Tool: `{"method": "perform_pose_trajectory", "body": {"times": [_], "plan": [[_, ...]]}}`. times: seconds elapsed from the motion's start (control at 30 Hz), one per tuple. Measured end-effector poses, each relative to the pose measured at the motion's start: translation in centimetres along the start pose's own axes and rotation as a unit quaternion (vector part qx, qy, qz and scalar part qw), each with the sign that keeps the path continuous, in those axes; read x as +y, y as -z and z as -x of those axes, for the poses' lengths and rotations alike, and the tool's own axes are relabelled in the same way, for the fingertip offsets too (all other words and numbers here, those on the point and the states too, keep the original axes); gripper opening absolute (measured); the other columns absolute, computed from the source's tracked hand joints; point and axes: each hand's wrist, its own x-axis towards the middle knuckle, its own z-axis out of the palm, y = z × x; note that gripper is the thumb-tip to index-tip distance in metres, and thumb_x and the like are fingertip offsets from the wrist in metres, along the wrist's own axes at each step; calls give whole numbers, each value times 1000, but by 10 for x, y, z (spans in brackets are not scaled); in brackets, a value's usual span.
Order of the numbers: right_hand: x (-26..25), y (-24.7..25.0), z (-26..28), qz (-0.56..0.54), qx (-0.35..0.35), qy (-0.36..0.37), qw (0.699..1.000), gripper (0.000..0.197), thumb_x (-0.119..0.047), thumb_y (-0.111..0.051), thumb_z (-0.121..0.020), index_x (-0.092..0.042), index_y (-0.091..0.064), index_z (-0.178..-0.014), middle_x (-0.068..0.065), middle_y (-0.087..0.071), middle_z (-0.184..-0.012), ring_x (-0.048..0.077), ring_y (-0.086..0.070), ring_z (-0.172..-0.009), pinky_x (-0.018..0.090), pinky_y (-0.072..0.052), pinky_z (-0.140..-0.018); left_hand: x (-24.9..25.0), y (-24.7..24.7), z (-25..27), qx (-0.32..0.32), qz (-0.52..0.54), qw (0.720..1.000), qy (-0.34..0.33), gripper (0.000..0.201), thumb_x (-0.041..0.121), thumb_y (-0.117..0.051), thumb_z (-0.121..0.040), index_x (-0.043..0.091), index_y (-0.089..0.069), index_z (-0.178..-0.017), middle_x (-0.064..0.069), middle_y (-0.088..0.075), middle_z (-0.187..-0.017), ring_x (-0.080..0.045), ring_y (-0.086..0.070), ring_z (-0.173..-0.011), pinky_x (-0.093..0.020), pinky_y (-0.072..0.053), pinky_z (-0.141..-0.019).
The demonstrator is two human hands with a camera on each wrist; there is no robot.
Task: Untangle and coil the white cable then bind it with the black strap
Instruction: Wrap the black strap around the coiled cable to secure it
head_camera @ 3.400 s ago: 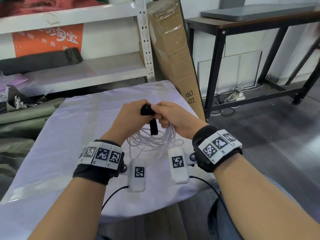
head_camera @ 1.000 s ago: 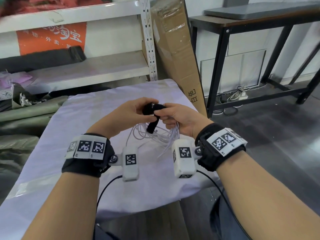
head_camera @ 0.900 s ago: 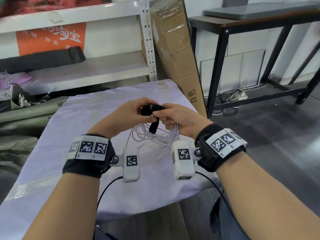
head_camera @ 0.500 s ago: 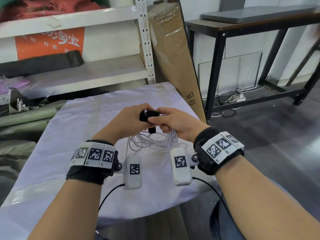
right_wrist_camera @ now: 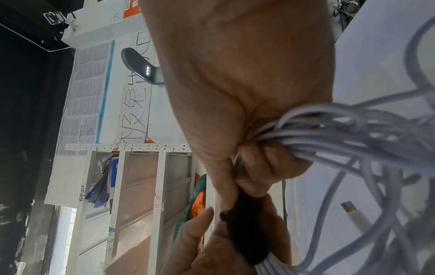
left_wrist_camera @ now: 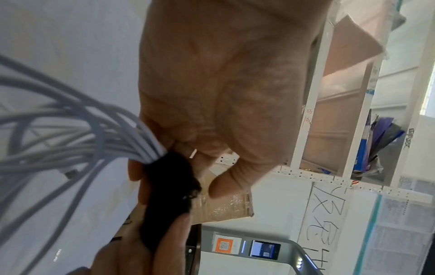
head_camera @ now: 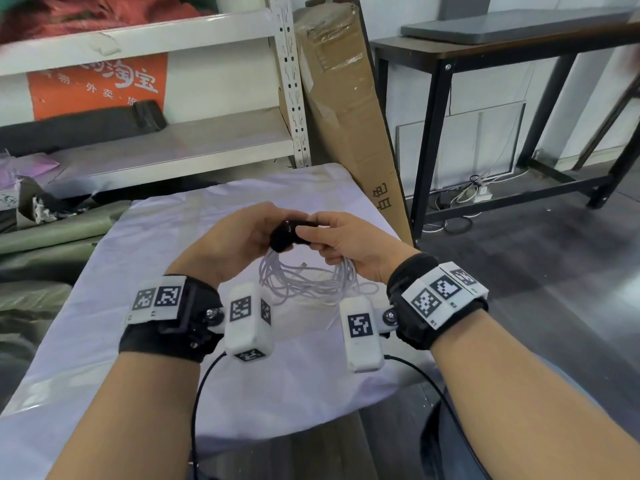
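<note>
Wrapping black strap (head_camera: 289, 233) round white cable (head_camera: 308, 278) loops, at 12 o'clock of coil; left hand (head_camera: 232, 244) and right hand (head_camera: 346, 240) both pinch strap; next, press strap end down tight

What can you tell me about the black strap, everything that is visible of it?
The black strap is a dark band that looks like soft, fuzzy fabric. It is wrapped around the gathered strands of the white cable, at the top of the coil, and is held up above the table. The left hand and the right hand both pinch it from opposite sides. In the left wrist view the strands enter it in a tight bunch. Whether its end is fully fastened cannot be seen.
</note>
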Motion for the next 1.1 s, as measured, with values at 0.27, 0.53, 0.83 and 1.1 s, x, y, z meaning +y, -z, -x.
{"method": "perform_pose_trajectory", "body": {"times": [0.27, 0.53, 0.83, 1.1], "plan": [[-2, -8, 5, 32, -33, 12, 999, 3, -12, -57, -94, -9, -57, -95, 1, -43, -64, 8, -28, -50, 14, -24, -43, -1, 1, -2, 103, -10, 993, 49, 11, 5, -59, -89, 5, -70, -92, -7, -69, -74, -10, -63, -56, -16, -52, -52], [-5, -11, 8, 59, -52, 50, 996, 6, -21, -50, -98, -17, -52, -94, -1, -41, -65, 9, -28, -51, 17, -24, -48, -7, 6, -3, 148, 40, 988, 35, 19, -2, -56, -86, 3, -69, -99, -14, -71, -88, -20, -66, -76, -20, -54, -59], [-4, -11, -2, -26, 35, 27, 999, 11, -20, -51, -97, -11, -54, -103, -3, -41, -61, 6, -28, -46, 17, -23, -46, 3, -3, -1, 202, 10, 966, -160, 19, 4, -65, -86, 9, -67, -104, -15, -73, -93, -21, -68, -79, -26, -55, -82], [-4, -4, 0, -94, 106, 34, 989, 19, -20, -56, -95, -9, -52, -109, 0, -46, -63, 4, -32, -41, 16, -27, -42, 9, -11, 5, 127, -52, 969, -206, 17, -1, -64, -85, 8, -71, -97, -6, -74, -95, -22, -68, -94, -27, -53, -89]]}}
